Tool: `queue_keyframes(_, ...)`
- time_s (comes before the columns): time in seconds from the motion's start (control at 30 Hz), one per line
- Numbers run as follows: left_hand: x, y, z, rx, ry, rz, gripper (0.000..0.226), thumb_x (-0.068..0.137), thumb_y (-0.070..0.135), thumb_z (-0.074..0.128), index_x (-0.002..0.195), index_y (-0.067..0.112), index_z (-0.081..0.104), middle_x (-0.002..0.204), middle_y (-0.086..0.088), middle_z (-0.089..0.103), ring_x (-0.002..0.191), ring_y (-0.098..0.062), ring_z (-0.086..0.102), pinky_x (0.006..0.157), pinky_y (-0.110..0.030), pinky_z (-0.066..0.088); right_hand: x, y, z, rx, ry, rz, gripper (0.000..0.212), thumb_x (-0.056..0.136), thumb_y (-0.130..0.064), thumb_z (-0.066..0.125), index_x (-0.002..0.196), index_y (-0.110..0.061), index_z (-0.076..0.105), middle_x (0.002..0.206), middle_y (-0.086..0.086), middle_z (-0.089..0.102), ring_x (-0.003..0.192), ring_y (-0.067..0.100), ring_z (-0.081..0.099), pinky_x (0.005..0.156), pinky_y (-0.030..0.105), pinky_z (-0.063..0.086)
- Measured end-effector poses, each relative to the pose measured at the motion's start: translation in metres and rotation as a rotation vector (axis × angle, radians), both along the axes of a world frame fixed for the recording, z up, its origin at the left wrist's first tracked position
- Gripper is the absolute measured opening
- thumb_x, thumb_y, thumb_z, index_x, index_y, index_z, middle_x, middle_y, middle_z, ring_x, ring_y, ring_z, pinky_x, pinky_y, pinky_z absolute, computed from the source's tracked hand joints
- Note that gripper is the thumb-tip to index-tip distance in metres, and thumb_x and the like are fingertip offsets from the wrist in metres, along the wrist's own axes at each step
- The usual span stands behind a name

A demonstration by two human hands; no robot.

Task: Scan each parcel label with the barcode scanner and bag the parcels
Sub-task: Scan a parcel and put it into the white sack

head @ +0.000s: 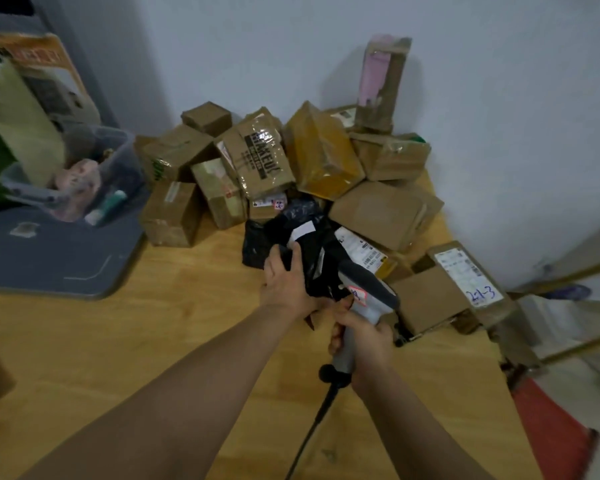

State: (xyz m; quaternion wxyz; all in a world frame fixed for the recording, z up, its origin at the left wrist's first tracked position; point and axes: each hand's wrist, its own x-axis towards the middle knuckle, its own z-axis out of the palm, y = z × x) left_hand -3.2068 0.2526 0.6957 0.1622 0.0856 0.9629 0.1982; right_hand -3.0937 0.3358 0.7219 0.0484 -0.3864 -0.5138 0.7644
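My left hand (286,280) grips a black plastic parcel (305,237) with a white label at its top, held above the wooden table (153,341). My right hand (362,336) grips the handle of a grey barcode scanner (368,294), whose dark head sits right against the black parcel. A black cable runs from the scanner's handle down toward me. Behind them lies a heap of several brown cardboard parcels (264,161) against the wall. A cardboard box with a white label marked in blue (468,277) lies at the right.
A tall taped box (383,81) stands on the heap at the back. A clear plastic bin (80,181) with small items sits on a grey surface (49,254) at the left. Something red (551,431) lies past the table's right edge.
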Motion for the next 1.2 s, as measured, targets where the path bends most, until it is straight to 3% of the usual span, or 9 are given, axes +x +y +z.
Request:
queue_keyframes(0.13,-0.008,-0.005,-0.007,0.217,0.112,0.342,0.031,0.097,0.013,0.048,0.126,0.004,0.053,0.134,-0.02,0.042,0.114,-0.033,0.049,0.091,-0.034,0.043,0.0,0.005,0.0,-0.003,-0.016,0.003,0.011,0.084,0.005,0.06,0.081,-0.005,0.057,0.047,0.005,0.051,0.041,0.02,0.042,0.045,0.027,0.037)
queue_keyframes(0.5,0.045,-0.187,-0.037,0.592,-0.21,1.046,0.008,0.085,-0.001,0.065,0.088,-0.006,0.059,0.081,-0.018,0.059,0.083,-0.036,0.059,0.085,-0.055,0.053,0.003,-0.056,-0.009,0.048,-0.15,0.378,0.008,0.079,0.004,0.064,0.082,-0.003,0.064,0.051,0.009,0.055,0.041,0.019,0.048,0.046,0.026,0.04)
queue_keyframes(0.6,0.067,-0.222,-0.038,0.536,-0.186,1.088,0.024,0.084,-0.002,0.064,0.105,-0.011,0.057,0.089,-0.021,0.059,0.091,-0.039,0.059,0.085,-0.05,0.054,0.006,-0.082,-0.008,0.088,-0.188,0.506,0.006,0.079,0.004,0.065,0.08,-0.002,0.064,0.053,0.011,0.055,0.042,0.02,0.047,0.044,0.026,0.04)
queue_keyframes(0.7,0.083,-0.245,-0.038,0.265,-0.059,1.12,0.074,0.081,0.001,0.069,0.142,-0.007,0.026,0.132,-0.028,0.045,0.124,-0.04,0.044,0.099,-0.045,0.042,0.01,-0.106,-0.005,0.128,-0.208,0.633,0.006,0.077,0.004,0.067,0.078,-0.002,0.064,0.054,0.011,0.055,0.041,0.02,0.047,0.043,0.024,0.039)
queue_keyframes(0.77,0.093,-0.253,-0.038,0.025,0.166,0.914,0.088,0.079,0.0,0.07,0.15,0.005,0.017,0.149,-0.025,0.024,0.137,-0.039,0.025,0.111,-0.048,0.029,0.012,-0.117,-0.005,0.157,-0.226,0.678,0.006,0.076,0.003,0.067,0.077,-0.002,0.063,0.056,0.012,0.055,0.043,0.021,0.048,0.045,0.025,0.039)
queue_keyframes(0.87,0.097,-0.256,-0.061,-0.158,0.525,0.178,0.071,0.057,0.004,0.087,0.124,0.012,0.063,0.127,-0.017,0.056,0.118,-0.037,0.055,0.092,-0.048,0.051,0.013,-0.127,-0.005,0.175,-0.243,0.694,0.006,0.078,0.002,0.067,0.076,-0.001,0.062,0.057,0.013,0.056,0.044,0.022,0.048,0.046,0.027,0.04)
queue_keyframes(0.97,0.101,-0.248,-0.061,-0.344,0.275,-0.246,0.059,0.072,0.037,0.082,0.125,0.02,0.064,0.139,-0.013,0.052,0.136,-0.029,0.04,0.101,-0.043,0.045,0.014,-0.133,-0.005,0.188,-0.238,0.692,0.007,0.079,0.001,0.067,0.077,-0.001,0.061,0.055,0.012,0.055,0.043,0.022,0.047,0.046,0.027,0.039)
queue_keyframes(1.07,0.096,-0.252,-0.068,-0.354,-0.112,-0.159,0.06,0.099,0.053,0.033,0.153,0.034,0.013,0.162,-0.007,-0.01,0.149,-0.024,-0.01,0.119,-0.047,0.006,0.018,-0.135,-0.004,0.2,-0.239,0.691,0.005,0.078,0.001,0.067,0.08,-0.002,0.063,0.055,0.012,0.055,0.043,0.021,0.047,0.045,0.026,0.039)
queue_keyframes(1.2,0.095,-0.258,-0.059,-0.357,-0.182,-0.141,0.057,0.098,0.059,0.029,0.15,0.043,0.016,0.16,-0.012,-0.015,0.148,-0.023,-0.012,0.118,-0.046,-0.004,0.019,-0.135,0.001,0.232,-0.242,0.75,0.008,0.077,0.002,0.067,0.08,-0.003,0.062,0.055,0.011,0.054,0.043,0.02,0.046,0.044,0.026,0.039)
